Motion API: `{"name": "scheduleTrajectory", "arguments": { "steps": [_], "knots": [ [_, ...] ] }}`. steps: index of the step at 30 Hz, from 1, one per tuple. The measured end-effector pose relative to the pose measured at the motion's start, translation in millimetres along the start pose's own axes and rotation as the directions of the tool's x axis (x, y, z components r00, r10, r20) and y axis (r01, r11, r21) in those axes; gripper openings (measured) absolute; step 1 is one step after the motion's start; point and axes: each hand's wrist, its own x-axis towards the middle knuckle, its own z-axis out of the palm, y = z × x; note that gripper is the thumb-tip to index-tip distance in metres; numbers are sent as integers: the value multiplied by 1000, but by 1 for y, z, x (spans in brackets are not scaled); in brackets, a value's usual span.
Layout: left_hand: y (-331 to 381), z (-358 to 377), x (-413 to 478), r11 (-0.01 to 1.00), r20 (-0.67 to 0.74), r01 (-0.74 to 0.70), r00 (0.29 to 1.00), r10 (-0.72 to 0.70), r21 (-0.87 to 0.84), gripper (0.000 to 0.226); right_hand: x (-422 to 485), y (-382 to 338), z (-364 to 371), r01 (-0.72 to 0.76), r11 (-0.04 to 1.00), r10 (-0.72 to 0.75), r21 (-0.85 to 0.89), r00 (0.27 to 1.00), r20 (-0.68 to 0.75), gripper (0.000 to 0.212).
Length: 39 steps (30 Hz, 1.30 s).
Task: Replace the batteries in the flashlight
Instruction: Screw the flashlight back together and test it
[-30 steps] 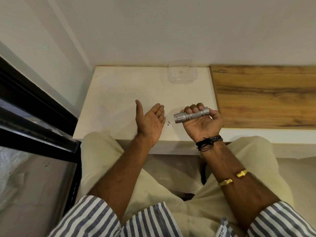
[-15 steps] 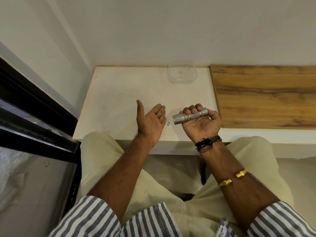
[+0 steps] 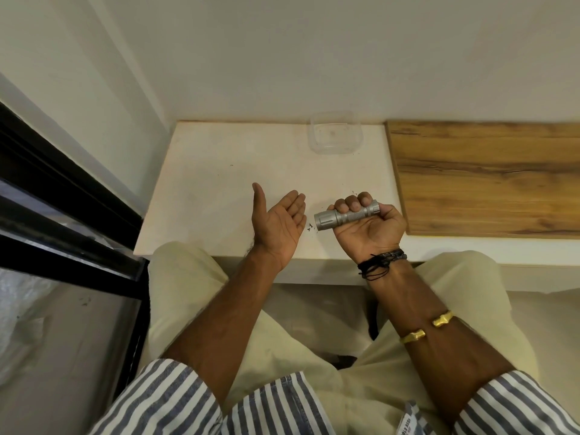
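Note:
A short silver flashlight (image 3: 345,216) lies across my right hand (image 3: 368,229), palm up, with the fingers curled over its barrel. Its wider head end points left toward my left hand (image 3: 277,222). That hand is held palm up with straight fingers and the thumb raised, and it holds nothing. A small gap separates its fingertips from the flashlight's head. Both hands hover over the near edge of the cream tabletop (image 3: 219,183). No batteries are visible.
A clear plastic container (image 3: 335,133) stands at the back of the tabletop against the wall. A wooden board (image 3: 486,177) covers the surface to the right. A black-framed glass panel (image 3: 62,215) runs along the left. My knees sit under the table edge.
My right hand has turned the flashlight slightly and shifted it a little left toward my left hand. My left hand has stayed open and nearly still.

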Motion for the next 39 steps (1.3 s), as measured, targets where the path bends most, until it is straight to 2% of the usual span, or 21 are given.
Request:
{"name": "scheduleTrajectory", "arguments": {
  "steps": [9, 11, 13, 17, 20, 22, 23, 25, 27, 29, 32, 34, 36, 39],
  "knots": [
    [-1, 1, 1, 1000, 1, 12, 1000, -12, 25, 98, 3, -2, -10, -34, 999, 34, -10, 998, 54, 21],
    [-1, 2, 1, 993, -2, 20, 1000, -20, 117, 90, 4, -3, -11, -47, 999, 48, -20, 998, 50, 22],
    [-4, 3, 2, 959, -1, 16, 1000, -16, 284, 76, 6, -3, -13, -58, 997, 60, -47, 998, 34, 22],
    [-14, 2, 0, 818, 69, -77, 997, 46, 570, 60, 9, 1, -14, -64, 995, 61, -76, 998, -34, 12],
    [-22, 0, -2, 731, 155, -175, 983, 95, 660, 46, 7, 7, -15, -87, 975, 70, -206, 994, -89, 13],
    [-23, -2, -1, 717, 123, -196, 980, 153, 669, 49, 5, 9, -15, -53, 926, 28, -374, 997, -71, 22],
    [-23, -4, 0, 698, 110, -214, 975, 191, 683, 50, 3, 9, -13, -16, 864, -9, -504, 999, -47, 26],
    [-22, -10, 5, 601, 116, -268, 953, 280, 753, 46, 1, 9, -9, 63, 622, -95, -780, 995, 4, 27],
    [-21, -14, 10, 417, 154, -310, 918, 366, 855, 39, -1, 7, -8, 143, 280, -230, -949, 970, 78, 27],
    [-21, -17, 11, 213, 225, -346, 869, 441, 914, 34, -1, 4, -9, 160, 3, -302, -987, 941, 151, 35],
    [-24, -20, 8, -103, 361, -360, 783, 507, 927, 27, -2, 3, -10, 152, -182, -302, -971, 932, 202, 50],
    [-24, -23, 5, -255, 408, -320, 757, 511, 912, 30, -1, 4, -9, 146, -290, -286, -946, 930, 231, 58],
    [-22, -24, 4, -301, 444, -335, 769, 460, 893, 46, -1, 5, -8, 143, -372, -266, -917, 930, 252, 57],
    [-18, -21, 5, -254, 459, -390, 819, 343, 885, 60, -1, 0, -5, 153, -460, -251, -875, 923, 293, 52]
  ]
}}
